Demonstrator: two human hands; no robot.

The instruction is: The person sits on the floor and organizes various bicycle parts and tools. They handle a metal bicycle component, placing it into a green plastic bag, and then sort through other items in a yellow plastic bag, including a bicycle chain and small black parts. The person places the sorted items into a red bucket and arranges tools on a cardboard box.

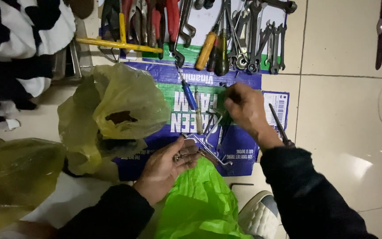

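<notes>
My left hand (166, 166) is curled around a bunch of small metal hex keys (189, 150) just above a bright green plastic bag (202, 201). My right hand (244, 108) reaches over a flattened blue and green cardboard sheet (239, 148), fingers pinched on a small green-handled tool (224, 119) among loose keys. A blue-handled screwdriver (189, 94) and a clear-handled one (198, 113) lie to its left.
Rows of wrenches (257, 40), pliers (155, 22) and screwdrivers (211, 48) lie along the top. Yellow plastic bags (124, 104) sit to the left, a thin dark tool (279, 124) to the right, a black hex key (240, 185) on the floor tiles, a shoe (259, 217) below.
</notes>
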